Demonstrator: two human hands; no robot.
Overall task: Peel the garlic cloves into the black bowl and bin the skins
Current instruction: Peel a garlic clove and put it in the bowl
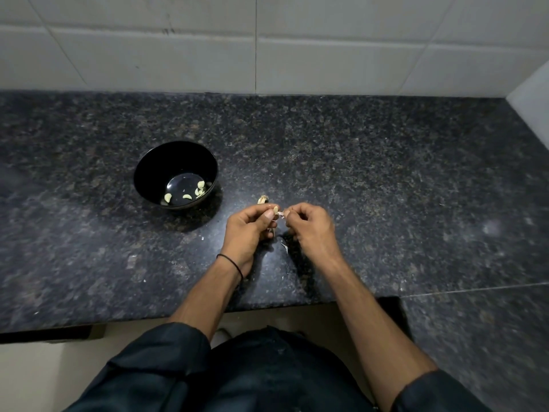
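1 clove (276,209) sits pinched in the left hand (248,226) above the bench (386,179); the right hand (309,224) nips its skin (280,214) between fingertips. Left of them, the bowl (154,165) holds several peeled cloves (200,187). More garlic (263,199) lies just beyond the hands.

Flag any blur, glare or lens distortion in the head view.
Head view: right hand slightly motion-blurred, left hand sharper; glare spot inside the black bowl; the bowl casts a shadow on the countertop; wide-angle bending curves the wall tiles; frame edges soft.
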